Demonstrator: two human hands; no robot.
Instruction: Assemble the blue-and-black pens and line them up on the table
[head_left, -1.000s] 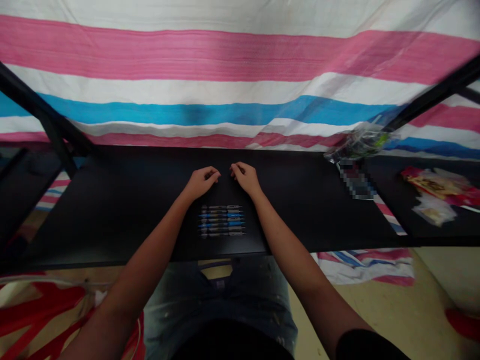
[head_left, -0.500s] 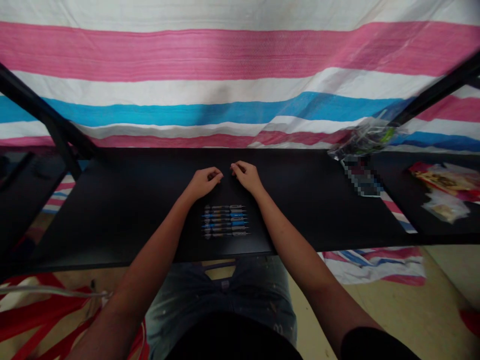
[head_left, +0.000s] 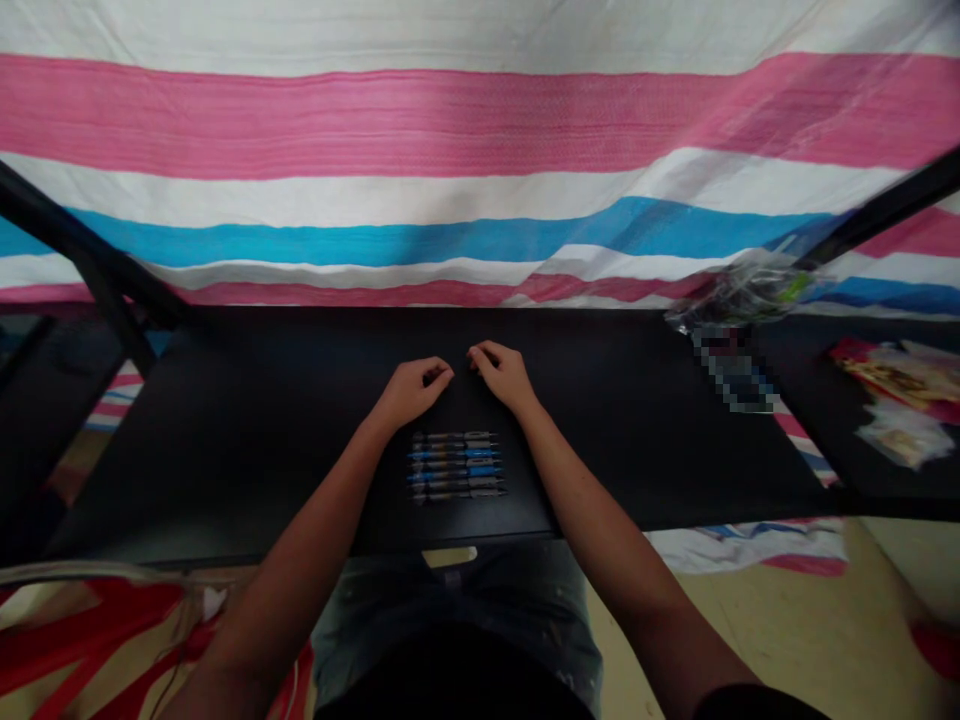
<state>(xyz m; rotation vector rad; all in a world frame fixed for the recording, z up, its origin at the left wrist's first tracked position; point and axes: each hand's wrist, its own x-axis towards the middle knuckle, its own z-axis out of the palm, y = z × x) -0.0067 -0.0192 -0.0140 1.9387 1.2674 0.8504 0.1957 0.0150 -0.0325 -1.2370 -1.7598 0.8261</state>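
Note:
My left hand [head_left: 414,389] rests on the black table [head_left: 630,430], its fingers curled in toward the thumb and nothing visible in them. Just to its right, a small gap apart, my right hand [head_left: 505,376] is closed in the same loose way, with no object showing. Between my forearms lies a row of several pens [head_left: 456,468], set parallel and one below another. Some have blue barrels, others grey or clear ones, and their tips point right. Neither hand touches them; both are beyond the row, on its far side.
At the table's right rear sit a crumpled clear plastic bag [head_left: 742,290] and a pixelated phone-like object [head_left: 736,370]. Farther right are red and yellow packets [head_left: 900,370]. Black metal struts [head_left: 112,270] flank the table, and a striped tarp [head_left: 420,125] hangs behind it.
The camera view has tilted slightly, so the whole scene sits lower in the picture. Both hands and the pens keep nearly the same places relative to each other.

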